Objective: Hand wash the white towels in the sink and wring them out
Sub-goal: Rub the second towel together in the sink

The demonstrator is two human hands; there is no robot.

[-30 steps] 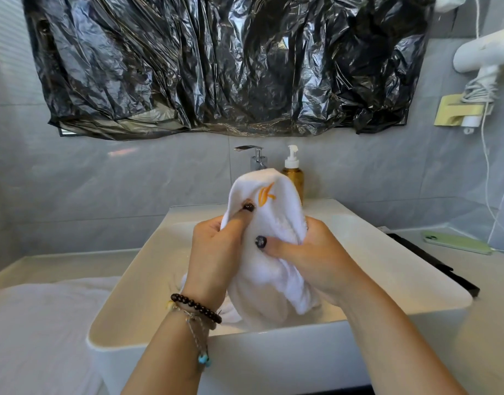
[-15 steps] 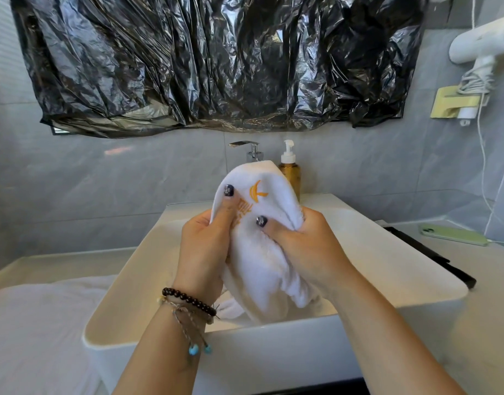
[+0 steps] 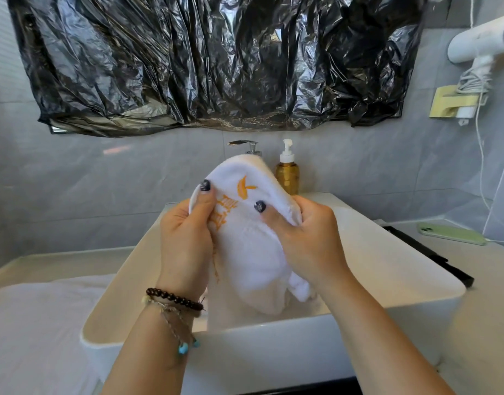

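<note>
A white towel with orange embroidery is bunched up above the white rectangular sink. My left hand grips its left side, thumb pressed on the cloth near the orange lettering. My right hand grips its right side, thumb on the front below the orange logo. The towel's lower end hangs down into the basin. Another white towel lies flat on the counter left of the sink.
A chrome tap and an amber soap pump bottle stand behind the sink. A green phone lies on the counter at right, beside a black strip. Black plastic sheet covers the mirror. A hair dryer hangs at upper right.
My thumbs have spread apart on the towel, showing more of the orange lettering. Both hands keep their grip above the sink.
</note>
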